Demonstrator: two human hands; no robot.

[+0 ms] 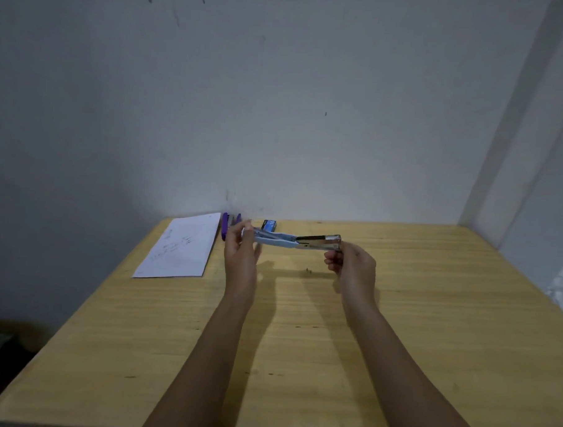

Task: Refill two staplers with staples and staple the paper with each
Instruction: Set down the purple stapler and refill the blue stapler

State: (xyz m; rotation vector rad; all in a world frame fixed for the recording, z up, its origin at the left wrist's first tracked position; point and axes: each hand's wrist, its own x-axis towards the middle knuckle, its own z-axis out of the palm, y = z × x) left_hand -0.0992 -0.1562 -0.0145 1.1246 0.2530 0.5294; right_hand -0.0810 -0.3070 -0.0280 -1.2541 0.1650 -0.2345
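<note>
the left hand [241, 253] pinches the handle end of the blue stapler [277, 239], the right hand [352, 265] grips its metal end; holding it level should ease the refill.

A pale yellow wooden worktop [430, 316] with fine grain lines runs back to a grey wall. At its far left corner lies a white sheet of paper [182, 247] with faint handwriting, flat and slightly askew to the edge. Just beside the paper's right edge, at the back, rests a purple plastic stapler [224, 227] – its shape partly hidden. A small blue box of staples [269, 225] sits near it along the back edge. Nearer the middle lie a few tiny dark bits [308, 271] – too small to identify.
</note>
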